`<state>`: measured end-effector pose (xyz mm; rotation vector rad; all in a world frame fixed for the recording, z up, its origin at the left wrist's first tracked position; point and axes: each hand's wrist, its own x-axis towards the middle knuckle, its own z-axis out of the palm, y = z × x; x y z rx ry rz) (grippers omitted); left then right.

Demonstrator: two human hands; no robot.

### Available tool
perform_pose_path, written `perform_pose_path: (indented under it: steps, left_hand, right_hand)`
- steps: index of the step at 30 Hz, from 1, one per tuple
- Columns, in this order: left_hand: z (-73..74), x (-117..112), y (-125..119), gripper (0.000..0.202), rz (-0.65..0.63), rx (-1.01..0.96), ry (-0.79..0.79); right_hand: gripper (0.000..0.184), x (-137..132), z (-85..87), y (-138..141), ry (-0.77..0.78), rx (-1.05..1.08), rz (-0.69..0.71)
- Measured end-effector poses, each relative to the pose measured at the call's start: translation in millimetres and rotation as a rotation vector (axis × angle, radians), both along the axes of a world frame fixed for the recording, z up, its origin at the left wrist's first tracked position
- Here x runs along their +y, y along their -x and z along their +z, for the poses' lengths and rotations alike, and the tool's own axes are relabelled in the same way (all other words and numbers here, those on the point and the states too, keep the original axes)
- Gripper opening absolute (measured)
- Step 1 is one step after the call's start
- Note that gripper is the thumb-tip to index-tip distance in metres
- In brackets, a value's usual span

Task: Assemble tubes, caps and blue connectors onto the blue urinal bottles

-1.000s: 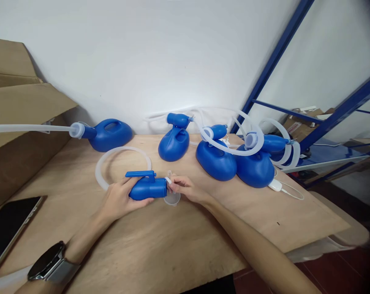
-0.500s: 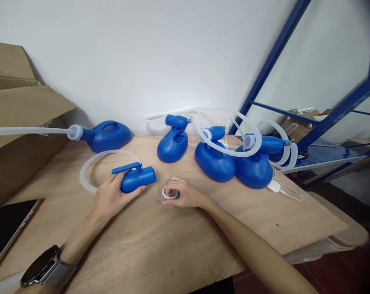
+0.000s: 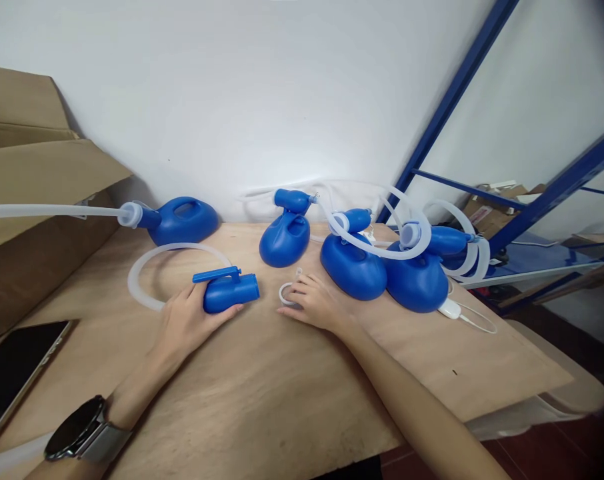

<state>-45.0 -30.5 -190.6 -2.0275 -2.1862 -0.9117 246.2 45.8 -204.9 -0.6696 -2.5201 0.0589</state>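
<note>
1. In the head view, my left hand [image 3: 189, 320] is closed around a blue plastic cylinder [image 3: 231, 295] with a flat bar along its top. It sits just above the plywood tabletop [image 3: 282, 373], and a loop of clear tubing [image 3: 141, 280] curves behind it.
2. My right hand [image 3: 315, 303] lies open and low, with its fingertips [image 3: 295, 288] on a clear plastic ring [image 3: 283, 294]. I cannot tell whether it grips the ring.
3. Four blue urinal bottles [image 3: 353, 273] stand in a row beyond my hands, a dark tablet [image 3: 17, 373] lies at the left, and a cardboard box [image 3: 32, 200] rises beside it.
4. My right fingers lie flatter than a moment ago, when they curled around the ring.
5. The cylinder's long axis runs nearly level across the table, with its open end pointing right towards the ring.
</note>
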Motion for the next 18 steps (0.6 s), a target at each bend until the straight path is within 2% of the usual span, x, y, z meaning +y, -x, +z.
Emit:
perform_pose_path:
  steps: [3,9,12,14,15,18]
  left_hand:
    - [-2.1,0,0,0.07,-0.025,-0.001,-0.042]
    - [-4.1,0,1,0.067,-0.08,0.016,-0.107]
    - [-4.2,0,3,0.068,-0.082,0.021,-0.105]
    - [-6.0,0,3,0.069,-0.113,0.015,-0.116]
    - [-7.7,0,2,0.07,-0.14,0.014,-0.127]
    - [-14.6,-2,-2,0.073,-0.251,0.041,-0.176]
  right_hand:
    - [0.03,-5,1.1,5,-0.03,0.042,-0.067]
    - [0.033,-1,-3.4,6,0.049,0.148,-0.193]
    - [0.027,-4,-3.2,9,0.143,0.265,-0.198]
    - [0.019,-13,-2.6,18,0.29,0.416,-0.171]
    - [0.025,-19,-2.6,24,0.391,0.497,-0.145]
    - [0.07,-41,-4.6,46,0.699,0.649,-0.025]
